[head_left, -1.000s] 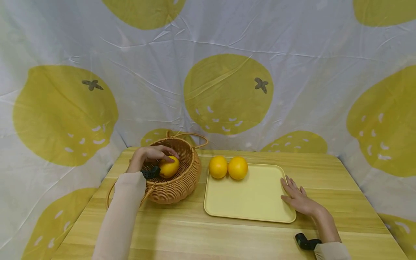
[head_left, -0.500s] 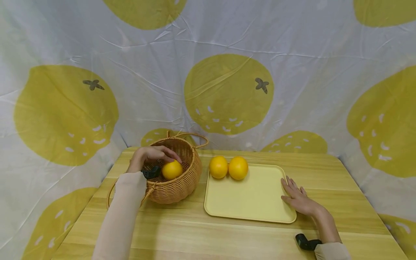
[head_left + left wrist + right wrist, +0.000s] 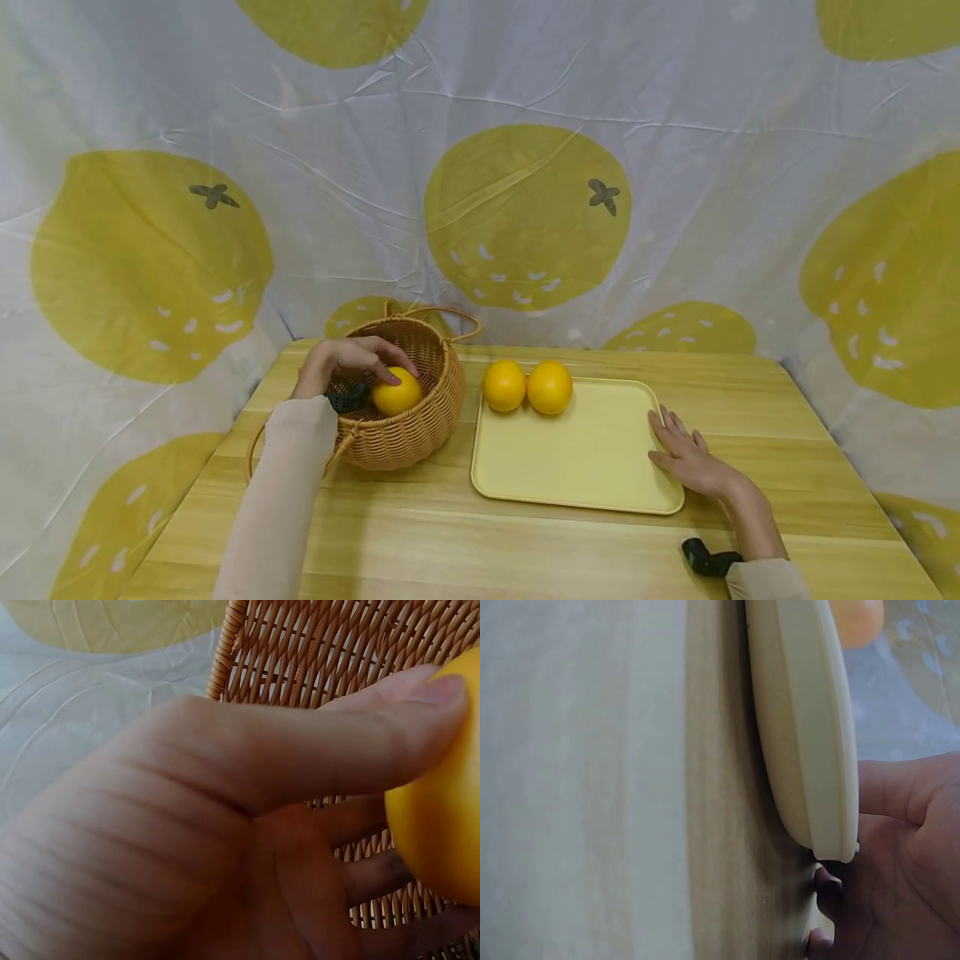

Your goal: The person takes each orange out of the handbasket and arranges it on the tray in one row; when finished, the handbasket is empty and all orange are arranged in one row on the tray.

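Inside a round wicker basket (image 3: 405, 442), my left hand (image 3: 360, 357) grips an orange (image 3: 397, 392). In the left wrist view the thumb (image 3: 360, 746) lies on the near side of the orange (image 3: 439, 817), and the other fingers reach behind it, partly hidden. Two more oranges (image 3: 503, 386) (image 3: 550, 387) sit side by side at the back left of a pale yellow tray (image 3: 577, 467). My right hand (image 3: 693, 462) rests at the tray's right edge with fingers extended, thumb over the rim (image 3: 844, 750) in the right wrist view.
Both basket handles (image 3: 465, 321) flop outward, one at the back right and one at the front left. Everything stands on a wooden table (image 3: 420, 533). A lemon-printed cloth (image 3: 360, 192) hangs behind and along the sides.
The orange in the basket has turned and shifted slightly to the right. My left thumb, out of sight half a second ago, now shows on it. The right hand and tray stay put.
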`<state>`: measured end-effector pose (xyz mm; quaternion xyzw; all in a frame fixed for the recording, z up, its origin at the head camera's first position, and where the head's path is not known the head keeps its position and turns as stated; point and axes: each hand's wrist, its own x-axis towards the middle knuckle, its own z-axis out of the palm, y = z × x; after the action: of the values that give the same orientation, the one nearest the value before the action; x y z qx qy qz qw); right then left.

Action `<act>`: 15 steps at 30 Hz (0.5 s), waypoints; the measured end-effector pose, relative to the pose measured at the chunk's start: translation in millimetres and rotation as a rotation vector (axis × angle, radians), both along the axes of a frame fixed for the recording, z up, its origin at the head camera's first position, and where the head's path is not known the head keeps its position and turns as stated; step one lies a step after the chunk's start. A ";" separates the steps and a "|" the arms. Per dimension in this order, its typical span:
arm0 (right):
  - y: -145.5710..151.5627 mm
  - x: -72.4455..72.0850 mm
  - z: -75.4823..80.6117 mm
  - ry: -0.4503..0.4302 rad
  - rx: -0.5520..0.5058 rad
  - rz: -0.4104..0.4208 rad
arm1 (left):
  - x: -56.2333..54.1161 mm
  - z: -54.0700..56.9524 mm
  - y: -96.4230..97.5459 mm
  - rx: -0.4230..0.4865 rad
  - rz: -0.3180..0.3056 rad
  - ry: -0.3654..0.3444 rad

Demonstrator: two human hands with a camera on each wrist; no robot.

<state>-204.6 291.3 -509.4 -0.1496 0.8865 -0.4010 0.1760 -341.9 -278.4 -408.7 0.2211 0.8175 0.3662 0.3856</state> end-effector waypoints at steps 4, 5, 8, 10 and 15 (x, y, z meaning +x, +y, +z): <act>-0.3 0.2 0.9 -0.001 -0.003 0.000 | 0.2 2.0 0.5 -0.006 0.065 0.050; -0.4 0.4 1.1 -0.002 -0.004 0.000 | 0.1 2.3 0.5 -0.007 0.080 0.061; -0.9 0.7 1.6 0.001 0.000 -0.002 | 0.4 2.4 0.2 -0.003 0.108 0.072; -1.1 0.9 1.8 0.002 0.002 -0.003 | 0.9 2.4 0.3 -0.003 0.115 0.074; -0.9 1.5 2.3 0.003 0.003 -0.002 | 2.2 3.2 1.4 -0.001 0.105 0.074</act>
<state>-203.1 290.4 -507.0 -0.1488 0.8875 -0.3997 0.1746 -339.7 -277.1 -405.5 0.1910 0.8420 0.3771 0.3353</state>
